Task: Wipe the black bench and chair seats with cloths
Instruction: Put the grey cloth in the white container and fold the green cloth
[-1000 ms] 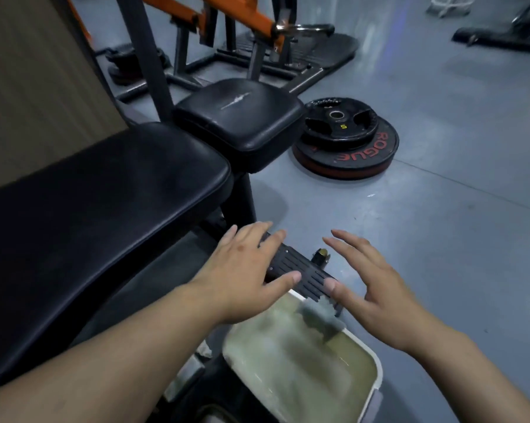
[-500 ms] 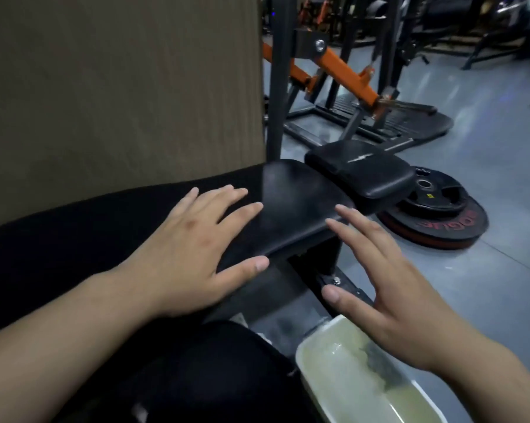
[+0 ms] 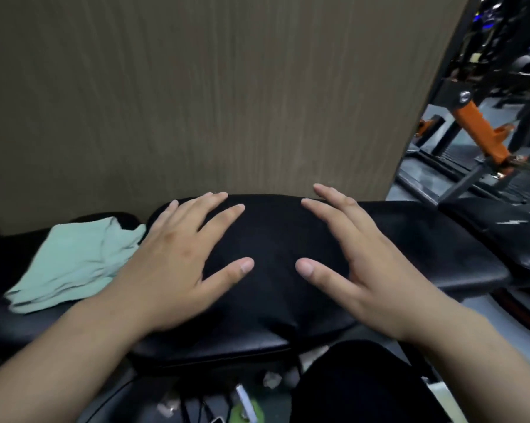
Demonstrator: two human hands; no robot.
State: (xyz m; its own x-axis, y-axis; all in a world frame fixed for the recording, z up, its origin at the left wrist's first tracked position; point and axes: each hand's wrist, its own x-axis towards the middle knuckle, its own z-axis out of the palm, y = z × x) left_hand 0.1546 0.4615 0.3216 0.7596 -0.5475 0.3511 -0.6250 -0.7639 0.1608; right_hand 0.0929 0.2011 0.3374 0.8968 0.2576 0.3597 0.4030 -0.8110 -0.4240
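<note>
The black padded bench (image 3: pixel 272 239) runs across the middle of the view, in front of a brown panel. A crumpled pale green cloth (image 3: pixel 71 261) lies on its left part. My left hand (image 3: pixel 178 264) hovers over the bench with fingers spread, its wrist next to the cloth's right edge, holding nothing. My right hand (image 3: pixel 364 264) is spread the same way over the bench a little to the right, also empty. A smaller black seat pad (image 3: pixel 507 233) sits at the bench's right end.
A brown wood-grain panel (image 3: pixel 196 96) stands close behind the bench. Orange and black gym machine arms (image 3: pixel 477 126) and a grey floor lie at the right. My dark-clad knee (image 3: pixel 364 383) and some clutter sit below the bench edge.
The view has swung left and up, from the floor and white tub to the bench. Both hands moved up over the bench pad. The green cloth has come into view.
</note>
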